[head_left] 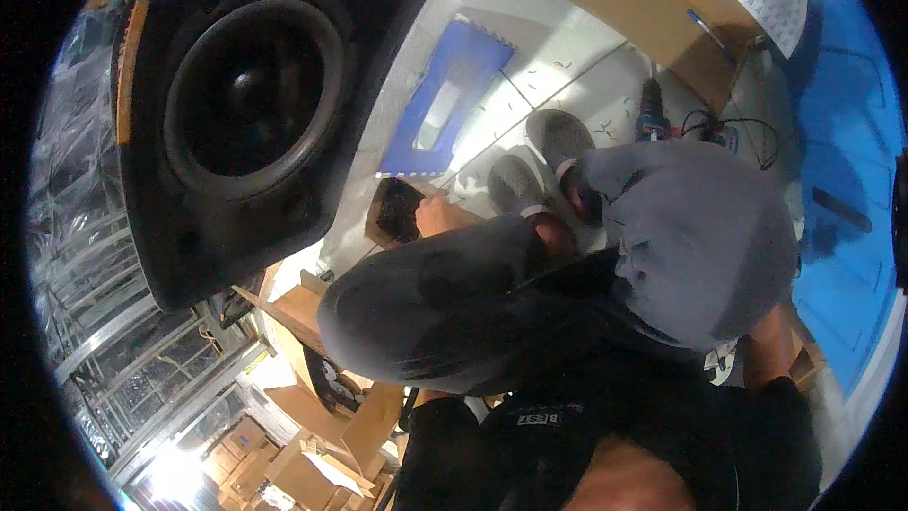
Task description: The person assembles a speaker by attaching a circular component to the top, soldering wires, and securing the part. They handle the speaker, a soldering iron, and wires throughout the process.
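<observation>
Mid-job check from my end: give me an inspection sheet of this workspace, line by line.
Surface: pale tiled floor, littered with small scraps.
Job's things: large black speaker cabinet with round cone, close on the left; small dark part near the knee.
Clutter: blue foam panel, cardboard sheet, open cartons, power drill.
Grips: left hand touching the dark part, open or shut unclear; right hand hidden behind the leg.
Cables: black cord looping beside the drill.
Surroundings: wrapped metal racking on the left, blue mat on the right.
</observation>
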Available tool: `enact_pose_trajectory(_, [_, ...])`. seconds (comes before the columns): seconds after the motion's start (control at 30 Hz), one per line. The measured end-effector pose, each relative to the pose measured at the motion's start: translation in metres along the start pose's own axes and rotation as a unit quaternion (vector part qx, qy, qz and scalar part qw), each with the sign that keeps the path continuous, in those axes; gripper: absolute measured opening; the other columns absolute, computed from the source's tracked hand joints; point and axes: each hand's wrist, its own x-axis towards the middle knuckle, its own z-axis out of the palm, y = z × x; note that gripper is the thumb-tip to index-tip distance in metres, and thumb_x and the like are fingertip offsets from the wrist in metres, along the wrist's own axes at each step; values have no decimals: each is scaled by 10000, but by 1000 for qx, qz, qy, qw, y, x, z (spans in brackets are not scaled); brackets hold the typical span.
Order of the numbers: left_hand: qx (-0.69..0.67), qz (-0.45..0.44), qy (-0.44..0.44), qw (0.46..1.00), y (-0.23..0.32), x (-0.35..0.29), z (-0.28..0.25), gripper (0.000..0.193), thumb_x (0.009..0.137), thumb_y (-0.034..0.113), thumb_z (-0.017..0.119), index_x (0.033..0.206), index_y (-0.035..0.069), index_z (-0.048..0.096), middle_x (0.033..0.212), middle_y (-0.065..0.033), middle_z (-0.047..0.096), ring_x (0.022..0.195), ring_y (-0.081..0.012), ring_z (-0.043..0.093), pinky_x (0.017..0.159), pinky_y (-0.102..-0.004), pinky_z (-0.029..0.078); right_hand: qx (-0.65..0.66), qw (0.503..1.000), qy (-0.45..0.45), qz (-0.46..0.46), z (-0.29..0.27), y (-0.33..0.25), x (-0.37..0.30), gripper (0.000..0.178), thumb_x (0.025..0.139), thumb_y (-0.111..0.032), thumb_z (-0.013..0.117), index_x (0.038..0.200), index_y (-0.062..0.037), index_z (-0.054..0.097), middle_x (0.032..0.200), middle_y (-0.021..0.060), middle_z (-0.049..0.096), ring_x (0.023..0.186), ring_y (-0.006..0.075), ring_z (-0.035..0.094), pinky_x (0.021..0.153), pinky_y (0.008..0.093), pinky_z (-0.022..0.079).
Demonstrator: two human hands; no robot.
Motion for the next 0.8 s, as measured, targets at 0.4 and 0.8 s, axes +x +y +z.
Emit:
enact_pose_trajectory(0.4, [80,-3,-130,988,9,15,14,150,836,206,657,912,98,726,908,-127,730,893,-358,701,747,-483,558,44,998,-35,24,45,10,2,207,959,-170,622,991,26,681,892,107,685,811,187,659,770,363,538])
enact_pose_trajectory(0.8, [-603,35,-32,796,73,31,-189,106,935,-2,636,1009,-71,604,945,-146,711,909,-225,707,882,-349,566,56,983,-46,-167,103,-69,72,232,924,-200,651,1035,-18,744,939,157,755,860,274,742,786,372,563])
